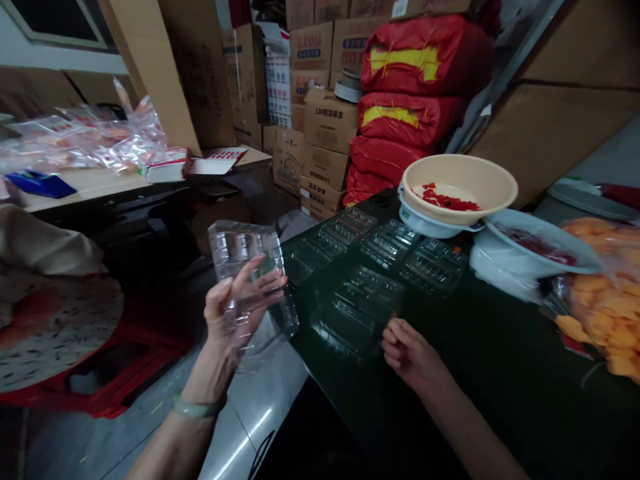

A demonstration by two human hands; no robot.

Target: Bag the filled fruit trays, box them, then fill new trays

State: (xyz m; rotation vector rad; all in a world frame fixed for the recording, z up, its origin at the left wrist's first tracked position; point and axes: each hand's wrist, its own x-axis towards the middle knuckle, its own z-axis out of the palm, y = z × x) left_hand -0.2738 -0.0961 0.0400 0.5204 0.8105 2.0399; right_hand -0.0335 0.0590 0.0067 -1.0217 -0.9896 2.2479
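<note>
My left hand [235, 310] holds up a stack of clear plastic compartment trays [247, 257] off the left edge of the dark table [500, 373], fingers curled round the stack. My right hand [407, 350] rests on the table with its fingers curled in, touching the near corner of a clear tray [345, 327] that lies flat. Several more clear trays [395, 250] lie side by side on the table behind it. A green bangle [193, 408] sits on my left wrist.
A beige basin [463, 183] with red pieces stands on a white basin at the back of the table. A second white bowl [535, 243] and a bag of orange slices [607, 300] lie right. Cardboard boxes [327, 120], red sacks [420, 60], a red stool [107, 383] are around.
</note>
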